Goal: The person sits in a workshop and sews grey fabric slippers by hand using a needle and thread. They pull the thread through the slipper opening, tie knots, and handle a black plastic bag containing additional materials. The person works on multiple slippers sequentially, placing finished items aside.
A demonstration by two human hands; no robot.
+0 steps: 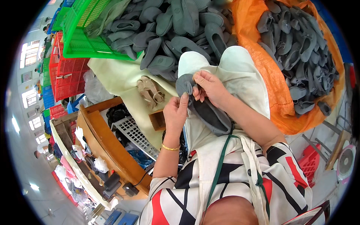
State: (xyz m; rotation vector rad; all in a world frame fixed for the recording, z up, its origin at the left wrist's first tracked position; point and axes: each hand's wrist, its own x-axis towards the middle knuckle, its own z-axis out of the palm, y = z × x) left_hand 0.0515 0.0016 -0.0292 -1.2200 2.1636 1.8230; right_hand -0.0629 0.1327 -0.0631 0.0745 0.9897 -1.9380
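A grey slip-on shoe lies over my lap with its opening facing up and its heel toward my waist. My left hand grips the edge of its rounded toe end, thumb pressed on top. On the other side of that end, my right hand is closed in a pinch against the grey material. Whatever fine piece sits between those fingertips is too small to make out. White cloth covers my knees beneath the shoe. Just beyond my knees rises a heap of similar grey shoes.
An orange sack full of grey shoes stands at the right. To the left are a green crate, a red crate, beige shoes on pale sheeting, and a wooden bench. A small fan stands far right.
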